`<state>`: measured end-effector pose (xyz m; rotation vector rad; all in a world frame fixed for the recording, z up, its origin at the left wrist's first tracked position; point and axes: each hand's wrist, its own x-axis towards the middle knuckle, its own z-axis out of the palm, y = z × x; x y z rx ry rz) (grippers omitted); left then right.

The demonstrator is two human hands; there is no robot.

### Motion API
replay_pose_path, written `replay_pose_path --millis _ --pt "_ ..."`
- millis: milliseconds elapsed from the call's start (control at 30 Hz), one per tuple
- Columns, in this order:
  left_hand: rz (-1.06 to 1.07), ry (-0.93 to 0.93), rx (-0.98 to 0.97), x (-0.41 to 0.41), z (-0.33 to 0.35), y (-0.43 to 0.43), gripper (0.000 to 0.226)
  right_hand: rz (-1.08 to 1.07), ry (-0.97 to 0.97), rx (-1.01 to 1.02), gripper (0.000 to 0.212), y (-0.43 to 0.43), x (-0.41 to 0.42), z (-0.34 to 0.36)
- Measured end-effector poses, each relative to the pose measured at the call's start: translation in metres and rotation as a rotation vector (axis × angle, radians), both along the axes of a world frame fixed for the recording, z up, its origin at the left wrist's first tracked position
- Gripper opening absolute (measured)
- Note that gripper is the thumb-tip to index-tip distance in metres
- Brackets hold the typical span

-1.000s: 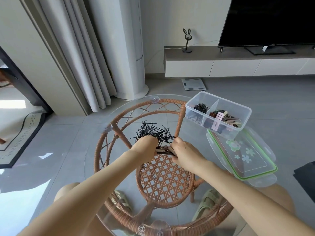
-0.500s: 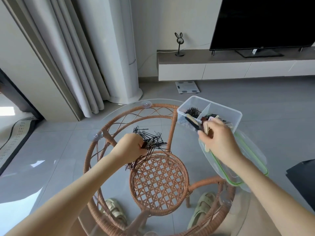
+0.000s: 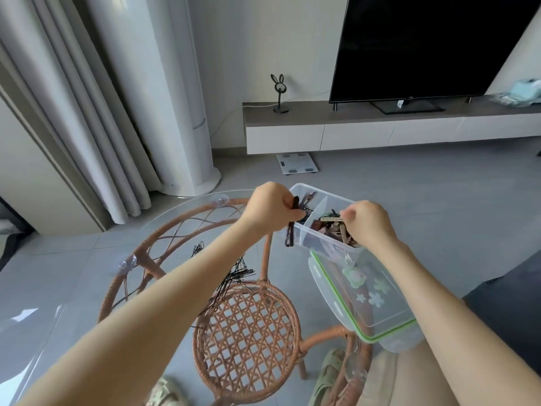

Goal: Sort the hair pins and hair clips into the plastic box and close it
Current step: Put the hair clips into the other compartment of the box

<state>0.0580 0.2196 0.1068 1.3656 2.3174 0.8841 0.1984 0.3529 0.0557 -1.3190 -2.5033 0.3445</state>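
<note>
A clear plastic box (image 3: 310, 243) with a divider stands on the glass table top. My left hand (image 3: 268, 210) hovers at the box's left compartment, shut on a bunch of black hair pins (image 3: 292, 221) that hang down over the box's left wall. My right hand (image 3: 366, 225) is over the right compartment, holding beige and brown hair clips (image 3: 336, 222) just above the clips lying there. More black hair pins (image 3: 231, 276) lie scattered on the glass, partly hidden by my left forearm. The box's green-rimmed lid (image 3: 366, 300) lies beside the box, nearer to me.
The round glass top rests on a rattan table frame (image 3: 246, 329) with suction cups (image 3: 127, 263). Sandalled feet show below the glass. A TV stand (image 3: 380, 127), a television, a bathroom scale (image 3: 297, 164) on the floor and curtains at the left stand beyond.
My left hand has lifted a bunch of hair pins from the pile and carried it right to the box. My right hand has lowered its clips into the right compartment.
</note>
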Motion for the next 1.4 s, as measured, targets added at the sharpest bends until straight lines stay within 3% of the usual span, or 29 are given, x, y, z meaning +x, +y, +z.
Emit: replay_pose_path --millis 133,233,300,400,500,567,867,967,1100,1233,1300,1400 --pt "-0.093 0.013 -0.115 0.022 -0.01 0.053 0.035 0.025 0.166 0.106 0.036 -0.007 0.021 -0.001" --pt "-0.124 0.076 -0.186 0.026 -0.021 0.07 0.051 0.128 0.156 0.118 0.031 -0.008 0.03 -0.008" --pt "-0.062 0.103 -0.165 0.017 -0.031 0.072 0.043 0.254 0.106 0.126 0.035 -0.012 0.033 -0.012" --pt "0.08 0.158 -0.117 -0.002 -0.04 0.053 0.012 0.357 -0.005 0.158 0.022 -0.022 0.033 -0.015" --pt "0.187 0.116 -0.093 -0.025 -0.046 0.024 0.025 0.355 0.012 0.153 0.012 -0.028 0.028 -0.018" --pt "0.237 0.118 -0.093 -0.038 -0.048 0.003 0.029 0.388 0.021 0.189 0.018 -0.029 0.022 -0.024" --pt "0.362 0.093 -0.114 -0.079 -0.056 -0.061 0.027 0.364 0.135 0.258 0.016 -0.023 -0.004 -0.021" --pt "0.396 0.094 -0.104 -0.091 -0.061 -0.073 0.027 0.448 0.143 0.288 0.012 -0.027 -0.028 -0.024" --pt "0.413 0.124 -0.153 -0.106 -0.074 -0.094 0.028 0.507 0.072 0.243 0.005 -0.042 -0.052 -0.04" --pt "0.34 0.186 -0.223 -0.118 -0.091 -0.118 0.03 0.402 -0.068 0.312 0.017 -0.055 -0.052 -0.041" --pt "0.273 0.216 -0.254 -0.123 -0.101 -0.124 0.031 0.323 0.02 0.402 0.014 -0.065 -0.049 -0.034" --pt "0.197 0.188 -0.263 -0.125 -0.114 -0.12 0.035 0.468 0.286 0.332 0.013 -0.106 -0.056 -0.034"
